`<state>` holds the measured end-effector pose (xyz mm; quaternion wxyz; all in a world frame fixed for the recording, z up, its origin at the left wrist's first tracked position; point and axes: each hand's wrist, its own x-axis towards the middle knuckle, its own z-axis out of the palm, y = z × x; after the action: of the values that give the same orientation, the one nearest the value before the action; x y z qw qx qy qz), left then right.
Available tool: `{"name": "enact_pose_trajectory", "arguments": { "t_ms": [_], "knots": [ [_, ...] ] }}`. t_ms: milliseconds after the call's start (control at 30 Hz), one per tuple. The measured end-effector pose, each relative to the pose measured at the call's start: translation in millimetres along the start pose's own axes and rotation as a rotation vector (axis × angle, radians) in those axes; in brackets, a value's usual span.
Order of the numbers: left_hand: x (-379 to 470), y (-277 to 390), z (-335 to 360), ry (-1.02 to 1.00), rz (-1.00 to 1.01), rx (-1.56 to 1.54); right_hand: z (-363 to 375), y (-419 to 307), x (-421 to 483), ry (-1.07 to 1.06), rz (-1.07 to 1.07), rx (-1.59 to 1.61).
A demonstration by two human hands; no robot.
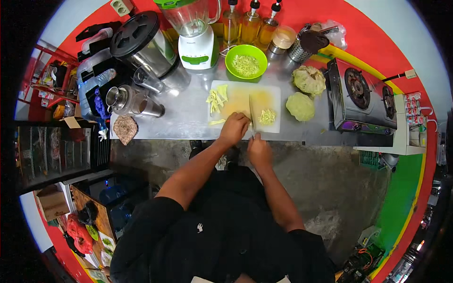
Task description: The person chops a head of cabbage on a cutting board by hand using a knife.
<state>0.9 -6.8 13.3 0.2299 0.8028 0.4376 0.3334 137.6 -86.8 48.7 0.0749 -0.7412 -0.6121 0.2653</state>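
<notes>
My right hand point(260, 152) is closed round the handle of a kitchen knife point(251, 113), whose blade stands over a white cutting board point(217, 132). Just left of the blade, my left hand point(235, 128) presses down on the board with curled fingers; what lies under them is mostly hidden. A small heap of shredded cabbage point(267, 116) is right of the knife. Larger cabbage strips point(216, 99) rest on the board's left side. Behind the board, a green bowl point(262, 73) holds more shreds. Two cabbage heads point(308, 80) sit to the right.
A blender point(196, 49) and oil bottles point(250, 26) stand behind the board. A gas stove point(364, 99) is at the right. On the left are a large steel pot point(152, 46), a glass jug point(131, 100) and a patterned pad point(125, 129) at the steel table's front edge.
</notes>
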Motion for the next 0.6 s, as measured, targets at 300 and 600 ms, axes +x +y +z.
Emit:
{"name": "enact_pose_trajectory", "arguments": {
  "t_ms": [300,600],
  "knots": [
    [-0.3,1.9,7.2,-0.011,-0.102,0.078,5.0,-5.9,0.6,-0.06,0.011,-0.202],
    [-3.7,2.8,10.9,0.006,-0.172,0.084,-13.0,-18.5,6.6,-0.094,-0.054,-0.166]
  ]
}}
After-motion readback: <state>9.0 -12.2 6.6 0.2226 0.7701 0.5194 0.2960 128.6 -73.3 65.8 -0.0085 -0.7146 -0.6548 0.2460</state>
